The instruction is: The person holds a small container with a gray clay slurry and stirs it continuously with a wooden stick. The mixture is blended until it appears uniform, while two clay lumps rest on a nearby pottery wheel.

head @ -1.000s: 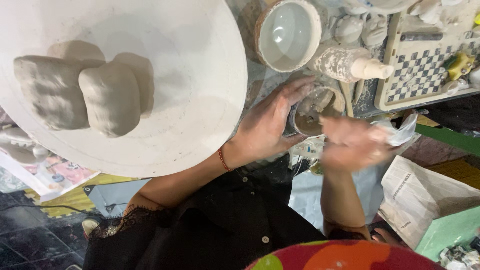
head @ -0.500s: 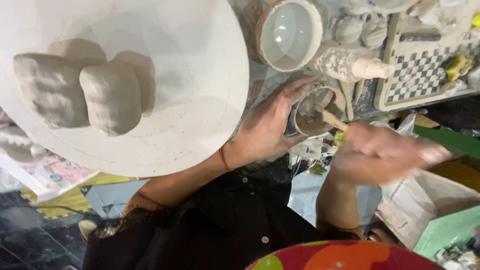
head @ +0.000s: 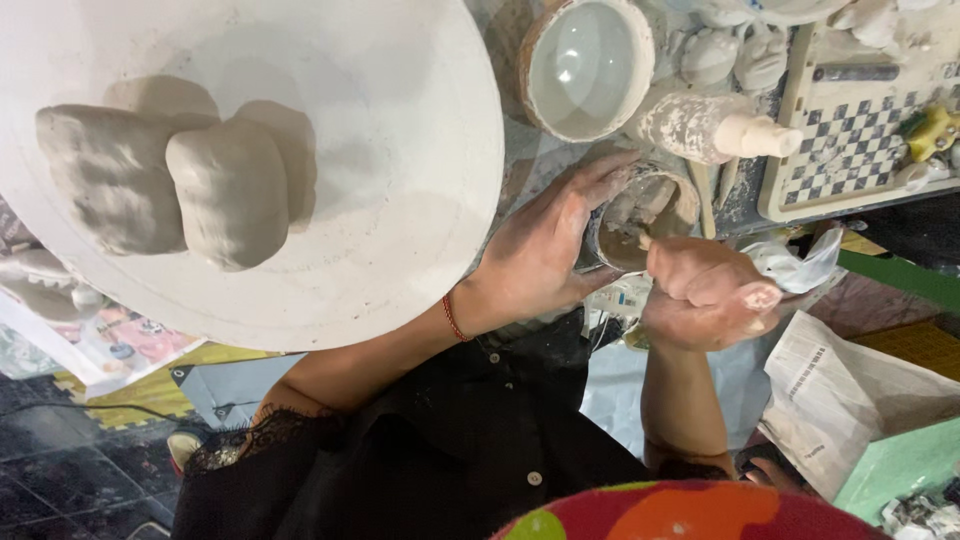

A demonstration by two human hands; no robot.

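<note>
My left hand (head: 545, 250), smeared with clay, wraps around the side of a small clay-crusted cup (head: 655, 200) at the table's edge. My right hand (head: 705, 290) is clenched in a fist just below the cup, gripping a thin wooden stick whose tip reaches into the cup. A big white round board (head: 400, 150) lies to the left, carrying two grey clay lumps (head: 170, 185). A thin red band circles my left wrist.
A white bowl of water (head: 587, 65) stands behind the cup, next to a clay-smeared squeeze bottle (head: 710, 128). A checkered tray (head: 850, 130) with small tools sits at the right. Crumpled newspaper (head: 850, 390) and a green box (head: 900, 470) lie lower right.
My right hand swung out to the right, then came back to the cup and closed into a fist on the stick. The left hand stayed on the cup.
</note>
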